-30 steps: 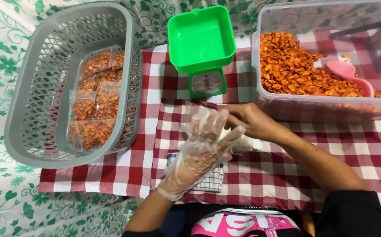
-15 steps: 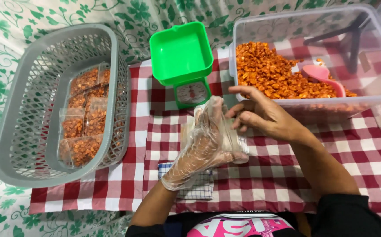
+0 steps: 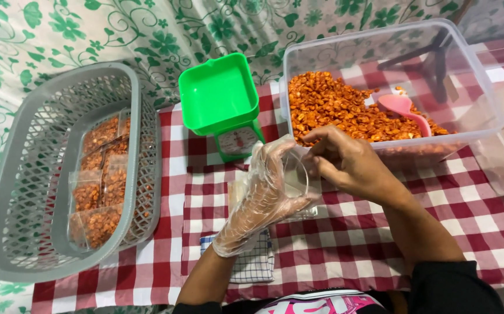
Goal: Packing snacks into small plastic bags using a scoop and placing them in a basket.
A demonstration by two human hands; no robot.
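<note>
- The left hand (image 3: pixel 266 192), in a thin clear glove, has its fingers curled around a small clear bag (image 3: pixel 296 177) at the middle of the checked desk (image 3: pixel 473 209).
- The bare right hand (image 3: pixel 345 163) pinches the bag's mouth, just at 3 o'clock of the glove.
- A clear tub of orange snacks (image 3: pixel 333 107) with a pink scoop (image 3: pixel 403 110) sits at 1 o'clock.
- A green scale (image 3: pixel 223 102) stands at 11 o'clock; a grey basket (image 3: pixel 54 168) of filled packets sits at 9 o'clock.
- Risk: the slick film could slip from the pinch, so the mouth closes.
</note>
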